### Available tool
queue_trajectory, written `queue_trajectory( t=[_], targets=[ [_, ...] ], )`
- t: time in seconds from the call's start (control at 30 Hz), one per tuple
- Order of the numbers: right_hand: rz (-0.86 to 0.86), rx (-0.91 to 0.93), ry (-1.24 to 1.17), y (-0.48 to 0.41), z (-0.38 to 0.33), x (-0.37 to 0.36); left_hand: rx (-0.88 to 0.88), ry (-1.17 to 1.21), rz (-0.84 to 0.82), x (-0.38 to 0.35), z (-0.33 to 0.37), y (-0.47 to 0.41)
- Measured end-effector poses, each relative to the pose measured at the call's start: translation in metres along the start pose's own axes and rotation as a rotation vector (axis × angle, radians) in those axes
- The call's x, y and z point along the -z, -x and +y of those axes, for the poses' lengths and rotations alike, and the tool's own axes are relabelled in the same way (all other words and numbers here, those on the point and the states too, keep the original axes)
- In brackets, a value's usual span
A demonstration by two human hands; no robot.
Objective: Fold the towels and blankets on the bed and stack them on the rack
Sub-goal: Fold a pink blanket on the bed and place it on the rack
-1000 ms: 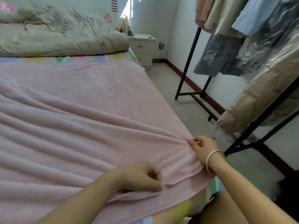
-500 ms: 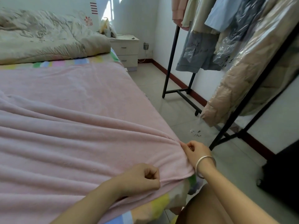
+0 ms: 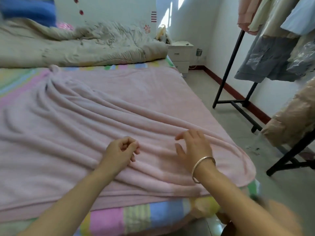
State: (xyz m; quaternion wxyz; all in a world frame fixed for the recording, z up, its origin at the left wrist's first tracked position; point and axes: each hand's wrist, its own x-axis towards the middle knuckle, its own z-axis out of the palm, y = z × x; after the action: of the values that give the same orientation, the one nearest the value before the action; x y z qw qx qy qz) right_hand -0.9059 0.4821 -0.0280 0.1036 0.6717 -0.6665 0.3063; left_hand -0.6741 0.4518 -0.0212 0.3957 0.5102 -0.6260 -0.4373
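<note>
A beige quilt lies bunched at the head of the bed. The pink blanket is spread over the mattress in long ridges. On it the left hand curls in a loose fist, gripping nothing I can see. The right hand hovers with its fingers spread. The black rack stands to the right.

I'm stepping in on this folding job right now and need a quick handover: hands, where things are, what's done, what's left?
Left hand: fingers curled, on the pink blanket, no cloth visibly gripped.
Right hand: open, fingers spread over the blanket.
Things: blanket spread on the bed, wrinkled, unfolded; beige quilt bunched at the bed's head.
Done: nothing folded or stacked in view.
Left: fold the blanket, then stack it on the rack.
</note>
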Motion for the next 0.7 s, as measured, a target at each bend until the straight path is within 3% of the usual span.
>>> queue_trajectory(
  t=[0.07,0.2,0.27,0.47,0.6,0.7],
  targets=[
    [-0.1,0.137,-0.157,0.005,-0.058,-0.02,-0.041,-0.093,0.157,0.038,-0.012,0.008],
    [-0.276,0.299,-0.36,0.021,-0.158,-0.054,-0.187,-0.502,0.395,0.122,-0.043,0.047],
    [-0.257,0.384,-0.424,0.029,-0.197,-0.063,-0.248,-0.688,0.462,0.162,-0.058,0.072],
    [-0.282,0.657,-0.393,0.044,-0.259,-0.085,-0.155,-0.982,0.361,0.255,-0.106,0.128],
    [-0.255,0.776,-0.292,0.043,-0.275,-0.102,-0.146,-0.953,0.213,0.291,-0.119,0.141],
    [-0.232,0.804,-0.361,0.041,-0.283,-0.106,-0.16,-0.893,0.269,0.301,-0.124,0.145]
  ],
)
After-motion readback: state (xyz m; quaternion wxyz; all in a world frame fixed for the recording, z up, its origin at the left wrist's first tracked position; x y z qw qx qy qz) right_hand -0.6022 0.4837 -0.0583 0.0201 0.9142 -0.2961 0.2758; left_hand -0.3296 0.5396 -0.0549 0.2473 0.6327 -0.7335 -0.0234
